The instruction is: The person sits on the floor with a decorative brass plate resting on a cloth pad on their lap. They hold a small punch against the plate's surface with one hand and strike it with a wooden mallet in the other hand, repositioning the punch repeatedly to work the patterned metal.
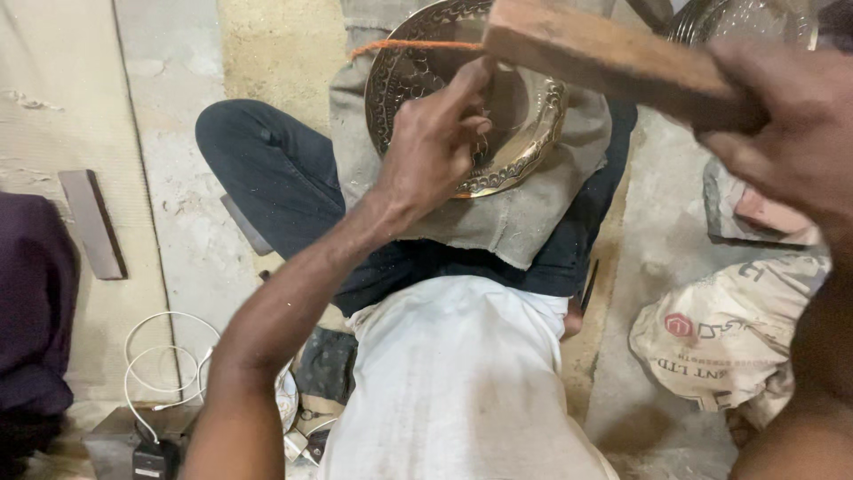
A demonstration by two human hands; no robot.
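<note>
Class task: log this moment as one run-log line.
left hand: fingertips on engraved metal plate | right hand: grips raised wooden mallet | plate rests on grey cloth over lap

Flat dark metal bar (92,224) lies on pale mat (53,133) at left. Dark purple cloth (31,302) at left edge, beside bar. White cable (164,356) coiled in loops on floor, lower left, above small black charger (155,460). Printed white sack (729,333) sits at right on concrete floor (191,204). Second round metal plate (746,20) partly visible at top right edge.
</note>
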